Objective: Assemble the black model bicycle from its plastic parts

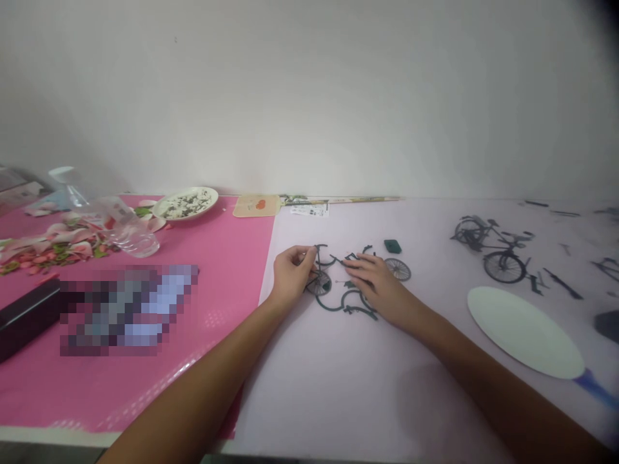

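Observation:
My left hand is closed in a pinch at the edge of some dark model bicycle parts. A thin dark part sticks out by its fingertips, and a small spoked wheel lies just below them. My right hand has its fingers stretched out and lowered over other dark parts, partly covering them. Curved dark green pieces lie on the white surface between and below the hands. Another spoked wheel is just beyond my right hand, with a small dark green block behind it.
On the right are an assembled model bicycle, loose dark parts and a pale oval fan. A pink mat on the left bears a plastic bottle, artificial flowers and a plate. A yellow flyswatter lies at the back.

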### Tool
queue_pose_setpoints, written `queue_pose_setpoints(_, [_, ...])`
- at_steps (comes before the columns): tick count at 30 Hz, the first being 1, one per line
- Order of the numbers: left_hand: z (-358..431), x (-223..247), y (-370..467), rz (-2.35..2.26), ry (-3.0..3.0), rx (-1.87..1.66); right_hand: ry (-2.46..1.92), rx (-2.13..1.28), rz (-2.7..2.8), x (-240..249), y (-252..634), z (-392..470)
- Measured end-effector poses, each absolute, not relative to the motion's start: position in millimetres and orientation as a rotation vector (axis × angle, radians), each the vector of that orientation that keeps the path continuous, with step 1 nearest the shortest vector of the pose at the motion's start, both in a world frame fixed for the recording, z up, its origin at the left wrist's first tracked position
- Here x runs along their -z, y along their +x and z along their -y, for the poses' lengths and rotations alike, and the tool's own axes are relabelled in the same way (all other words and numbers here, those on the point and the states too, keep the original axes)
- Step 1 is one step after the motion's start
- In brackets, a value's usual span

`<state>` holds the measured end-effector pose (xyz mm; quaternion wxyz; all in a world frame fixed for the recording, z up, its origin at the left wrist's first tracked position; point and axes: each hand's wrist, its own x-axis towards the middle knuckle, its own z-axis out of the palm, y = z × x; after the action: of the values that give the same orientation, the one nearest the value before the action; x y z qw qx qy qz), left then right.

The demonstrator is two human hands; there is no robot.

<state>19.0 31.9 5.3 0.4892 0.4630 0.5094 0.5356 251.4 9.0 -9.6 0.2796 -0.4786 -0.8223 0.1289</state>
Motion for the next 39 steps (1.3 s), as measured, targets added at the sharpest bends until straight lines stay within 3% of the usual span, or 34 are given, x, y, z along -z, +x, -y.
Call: queue_pose_setpoints(39, [-25.2, -1.3, 24.9, -1.228, 1.435, -1.279, -1.044, -0.25, 1.959, -19.5, 236.2, 6.4])
